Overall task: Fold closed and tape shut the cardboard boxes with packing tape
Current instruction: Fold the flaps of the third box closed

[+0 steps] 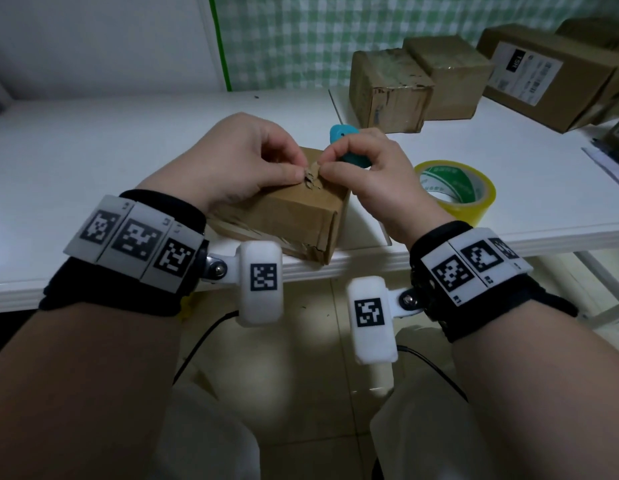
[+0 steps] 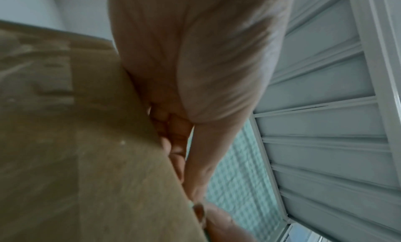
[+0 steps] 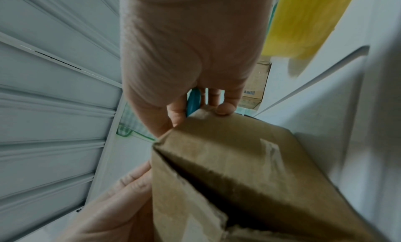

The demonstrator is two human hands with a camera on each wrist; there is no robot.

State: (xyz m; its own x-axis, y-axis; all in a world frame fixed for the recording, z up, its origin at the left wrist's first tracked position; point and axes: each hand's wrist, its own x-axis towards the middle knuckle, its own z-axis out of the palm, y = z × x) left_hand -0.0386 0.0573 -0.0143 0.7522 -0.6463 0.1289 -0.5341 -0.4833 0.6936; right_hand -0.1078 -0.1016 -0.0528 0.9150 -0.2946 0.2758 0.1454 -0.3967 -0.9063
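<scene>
A small worn cardboard box (image 1: 287, 216) stands at the table's front edge. A torn scrap (image 1: 311, 176) sticks up from its top. My left hand (image 1: 299, 167) pinches that scrap between thumb and forefinger, with its heel on the box top. My right hand (image 1: 324, 165) pinches the same scrap from the other side, and its curled fingers hold a teal tool (image 1: 346, 140). The right wrist view shows the box (image 3: 238, 168) with a side seam gaping, the teal tool (image 3: 193, 99) and the right fingertips (image 3: 225, 108) on the box edge. The left wrist view is blurred, showing the box (image 2: 76, 142) under the left hand's fingers (image 2: 173, 134).
A yellow roll of packing tape (image 1: 457, 188) lies flat on the white table (image 1: 93, 140), just right of my right hand. Several other cardboard boxes (image 1: 387, 88) stand at the back right, one with a white label (image 1: 522, 72). The table's front edge runs under my wrists.
</scene>
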